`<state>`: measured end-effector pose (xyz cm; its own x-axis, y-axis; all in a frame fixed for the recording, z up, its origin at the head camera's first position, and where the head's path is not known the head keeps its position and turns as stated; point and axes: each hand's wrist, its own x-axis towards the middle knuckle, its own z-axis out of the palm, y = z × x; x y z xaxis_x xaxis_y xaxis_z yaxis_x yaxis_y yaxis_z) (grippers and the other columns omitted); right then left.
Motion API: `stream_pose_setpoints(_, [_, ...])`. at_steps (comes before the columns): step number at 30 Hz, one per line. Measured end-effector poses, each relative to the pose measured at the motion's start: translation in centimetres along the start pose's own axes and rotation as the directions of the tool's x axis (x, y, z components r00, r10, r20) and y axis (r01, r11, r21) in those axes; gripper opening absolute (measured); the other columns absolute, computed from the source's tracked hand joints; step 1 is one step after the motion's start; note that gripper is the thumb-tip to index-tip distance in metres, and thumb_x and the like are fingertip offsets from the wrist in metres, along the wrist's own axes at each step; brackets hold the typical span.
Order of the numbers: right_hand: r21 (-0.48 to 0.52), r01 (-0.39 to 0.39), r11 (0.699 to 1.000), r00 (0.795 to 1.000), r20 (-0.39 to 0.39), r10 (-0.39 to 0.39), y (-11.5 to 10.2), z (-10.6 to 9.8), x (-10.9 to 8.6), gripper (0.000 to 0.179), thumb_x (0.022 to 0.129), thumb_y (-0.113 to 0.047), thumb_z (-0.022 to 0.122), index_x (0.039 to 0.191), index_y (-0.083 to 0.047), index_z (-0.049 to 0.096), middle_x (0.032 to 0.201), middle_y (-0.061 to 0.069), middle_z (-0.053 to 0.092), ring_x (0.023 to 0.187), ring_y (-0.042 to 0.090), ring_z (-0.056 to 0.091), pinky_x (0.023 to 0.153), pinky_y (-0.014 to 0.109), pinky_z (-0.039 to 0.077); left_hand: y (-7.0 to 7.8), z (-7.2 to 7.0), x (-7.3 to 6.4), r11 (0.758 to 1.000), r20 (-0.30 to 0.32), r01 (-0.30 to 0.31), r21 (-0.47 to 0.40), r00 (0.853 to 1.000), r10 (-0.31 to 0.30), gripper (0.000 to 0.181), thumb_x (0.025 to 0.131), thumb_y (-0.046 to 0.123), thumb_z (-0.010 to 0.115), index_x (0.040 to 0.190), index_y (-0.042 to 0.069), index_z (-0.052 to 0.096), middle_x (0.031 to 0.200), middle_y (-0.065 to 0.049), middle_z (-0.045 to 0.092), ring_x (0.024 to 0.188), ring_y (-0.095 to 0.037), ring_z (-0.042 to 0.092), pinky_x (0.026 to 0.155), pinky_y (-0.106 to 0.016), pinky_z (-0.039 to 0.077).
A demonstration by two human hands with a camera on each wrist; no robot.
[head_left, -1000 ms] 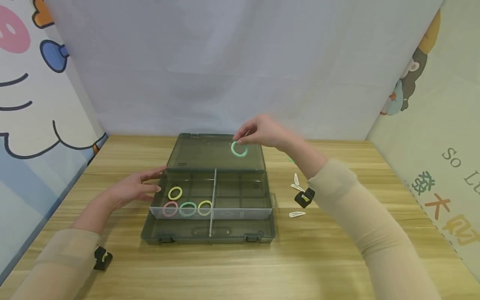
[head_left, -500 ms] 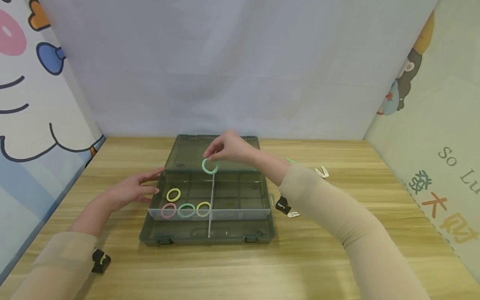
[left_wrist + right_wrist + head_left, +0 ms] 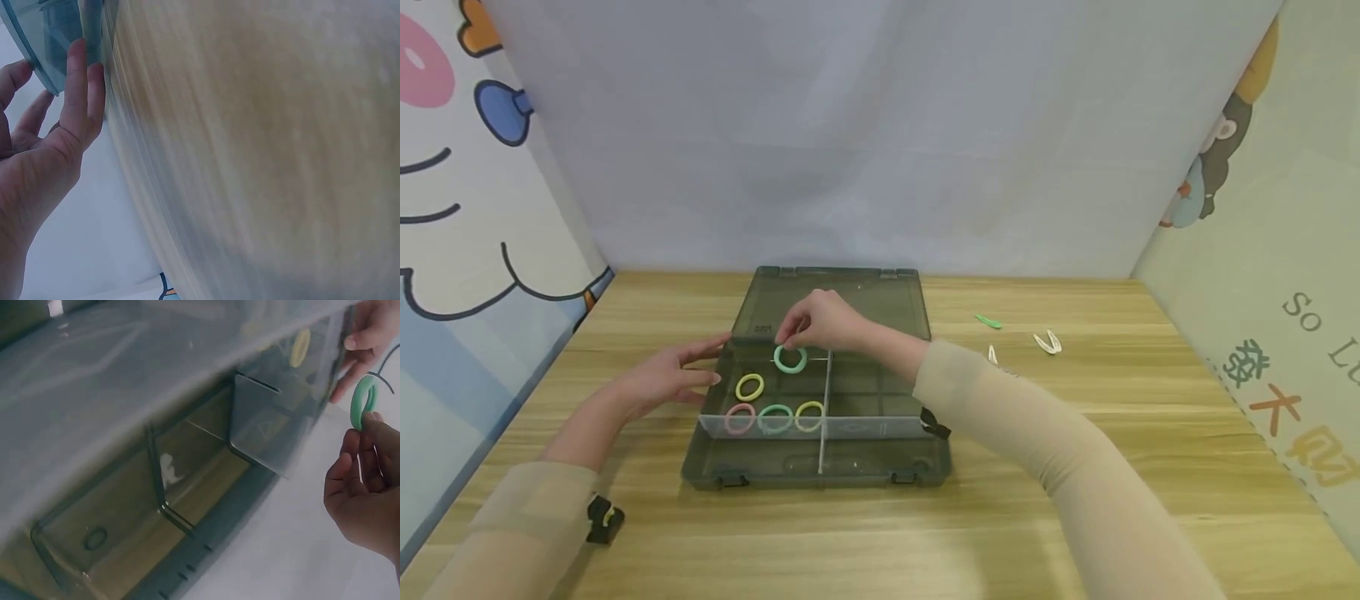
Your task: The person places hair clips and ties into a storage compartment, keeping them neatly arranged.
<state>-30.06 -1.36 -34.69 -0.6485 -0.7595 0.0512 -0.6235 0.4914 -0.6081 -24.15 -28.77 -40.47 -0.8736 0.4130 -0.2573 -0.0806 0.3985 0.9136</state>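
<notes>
In the head view, a translucent grey divider box (image 3: 880, 477) lies on the table with its lid (image 3: 865, 304) folded back. My right hand (image 3: 829, 322) pinches a mint-green hair tie (image 3: 790, 370) above the back left compartment; the right wrist view also shows this pinch between thumb and fingers. Below it in that compartment are a yellow hair tie (image 3: 738, 388), a pink one (image 3: 727, 419), a green one (image 3: 775, 432) and a second yellow one (image 3: 798, 417). With fingers extended, my left hand (image 3: 658, 382) touches the box's left side.
Right of the box lie a green hair clip (image 3: 988, 322), a pair of white clips (image 3: 1054, 341) and another white clip (image 3: 992, 356), partly covered by the right sleeve (image 3: 1000, 400). A white cloth (image 3: 865, 150) hangs behind the table, with patterned panels at both sides.
My right hand has carried the mint-green hair tie left and down, from over the lid to the back left compartment. My left hand stays at the box's side.
</notes>
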Motion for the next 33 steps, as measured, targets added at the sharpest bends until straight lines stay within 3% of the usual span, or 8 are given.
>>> stream_pose_setpoints(8, [-0.035,0.028,0.999,0.998,0.055,-0.027,1.0,2.3,0.6,0.008,0.087,-0.013,0.069,0.092,-0.013,0.075,0.090,-0.002,0.073,0.086,0.006,0.066,0.075,0.015,0.051,0.1,0.1,0.2,1.000,-0.002,0.002,0.006,1.000,-0.002,0.073,0.096,0.013,0.054,0.153,0.015,0.010,0.155,-0.026,0.006,0.128,-0.046,0.038,0.090,-0.044,0.052])
stream_pose_setpoints(21, [-0.157,0.070,0.985,0.995,0.076,-0.059,1.8,4.2,1.5,0.008,0.086,-0.011,0.069,0.092,-0.012,0.075,0.093,0.000,0.073,0.086,0.008,0.067,0.075,0.013,0.050,0.4,0.3,0.2,1.000,-0.006,0.003,-0.004,1.000,-0.003,0.071,0.096,0.011,0.052,0.153,0.014,0.010,0.154,-0.026,0.007,0.122,-0.042,0.047,0.090,-0.044,0.052])
stream_pose_setpoints(29, [-0.245,0.031,0.969,0.997,0.070,-0.014,1.7,4.9,1.8,0.008,0.087,-0.020,0.069,0.093,-0.021,0.074,0.093,-0.008,0.072,0.084,0.002,0.064,0.072,0.017,0.050,0.2,0.2,0.0,1.000,-0.013,0.011,0.003,1.000,-0.011,0.070,0.097,0.010,0.051,0.153,0.015,0.010,0.155,-0.026,0.007,0.127,-0.044,0.041,0.090,-0.043,0.052])
stream_pose_setpoints(33, [-0.229,0.029,0.973,0.996,0.086,-0.009,1.8,5.0,1.8,0.008,0.087,-0.022,0.069,0.094,-0.022,0.074,0.095,-0.010,0.072,0.085,0.001,0.064,0.072,0.017,0.051,0.1,0.1,0.0,1.000,-0.013,0.011,0.002,1.000,-0.011,0.070,0.097,0.010,0.051,0.153,0.015,0.010,0.155,-0.026,0.007,0.127,-0.044,0.040,0.090,-0.044,0.052])
